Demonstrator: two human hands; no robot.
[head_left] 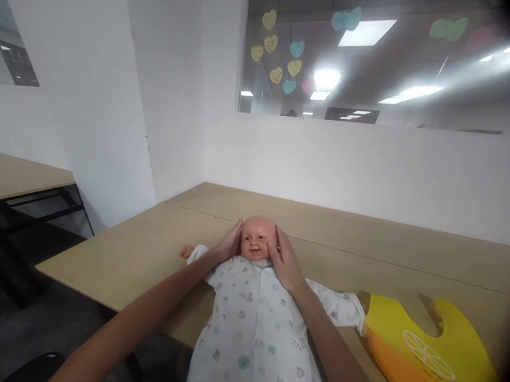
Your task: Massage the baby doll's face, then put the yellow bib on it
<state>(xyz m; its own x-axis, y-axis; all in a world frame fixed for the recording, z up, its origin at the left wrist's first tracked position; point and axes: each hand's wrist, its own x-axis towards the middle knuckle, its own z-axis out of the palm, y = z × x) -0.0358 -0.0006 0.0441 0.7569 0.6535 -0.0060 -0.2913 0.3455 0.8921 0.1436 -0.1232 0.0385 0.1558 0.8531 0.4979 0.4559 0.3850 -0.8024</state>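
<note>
A baby doll (253, 323) lies on its back on the wooden table in a white, patterned outfit, with its bald head toward the wall. My left hand (230, 244) cups the left side of its head, and my right hand (286, 262) cups the other side, with the thumb on the cheek. The doll's sleeved arms stretch out to both sides. At the right, beside one sleeve, lies a yellow and orange bib (427, 345) with a white citrus slice print. The ends of the doll's legs are out of view.
The light wooden table (125, 252) reaches back to a white wall (347, 168). Above is a window (375, 66) with heart-shaped notes on it. A second table (18, 173) with dark legs stands at the left, and a dark seat edge (32, 370) shows at the lower left.
</note>
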